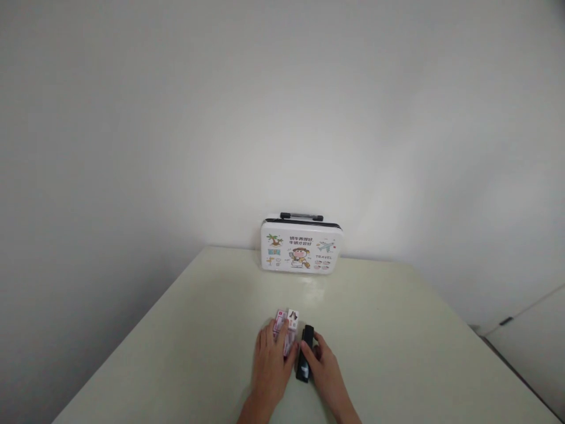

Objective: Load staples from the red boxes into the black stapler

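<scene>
My left hand (270,365) lies on a small stack of pink and white cards (286,327) on the cream table (198,335), fingers over their near end. My right hand (324,368) grips a slim black oblong object (305,352) that lies just right of the cards. Both hands are close together near the table's front. A small white suitcase-shaped case (302,247) with cartoon travel pictures and a black handle stands upright at the table's far edge against the wall.
A plain white wall rises behind the table. At the lower right there is a white cabinet door (529,347) with a dark handle. The table's left edge runs diagonally towards me.
</scene>
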Demonstrator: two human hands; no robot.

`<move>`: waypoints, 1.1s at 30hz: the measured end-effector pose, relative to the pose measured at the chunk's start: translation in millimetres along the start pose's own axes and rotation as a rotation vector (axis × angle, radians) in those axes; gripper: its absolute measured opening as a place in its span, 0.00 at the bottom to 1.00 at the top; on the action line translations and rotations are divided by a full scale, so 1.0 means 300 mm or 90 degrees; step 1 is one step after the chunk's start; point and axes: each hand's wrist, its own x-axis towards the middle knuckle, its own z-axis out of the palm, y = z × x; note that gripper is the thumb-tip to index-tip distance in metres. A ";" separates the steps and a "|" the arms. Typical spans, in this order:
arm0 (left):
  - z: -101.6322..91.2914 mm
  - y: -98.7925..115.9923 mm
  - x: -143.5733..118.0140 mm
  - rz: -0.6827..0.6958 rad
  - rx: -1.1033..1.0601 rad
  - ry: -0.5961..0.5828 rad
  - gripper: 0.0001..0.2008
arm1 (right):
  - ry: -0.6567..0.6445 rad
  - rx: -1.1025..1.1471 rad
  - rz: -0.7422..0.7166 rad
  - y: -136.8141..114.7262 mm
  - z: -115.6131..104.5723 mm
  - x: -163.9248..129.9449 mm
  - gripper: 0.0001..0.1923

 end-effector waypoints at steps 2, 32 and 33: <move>0.001 -0.003 -0.029 0.012 -0.001 0.002 0.27 | 0.021 0.029 0.009 0.024 0.000 -0.008 0.41; -0.018 -0.013 -0.087 0.029 -0.029 -0.013 0.32 | -0.035 0.067 -0.015 0.010 0.012 -0.064 0.38; -0.021 -0.011 -0.085 0.035 -0.022 -0.024 0.33 | -0.034 0.066 -0.015 0.004 0.011 -0.064 0.38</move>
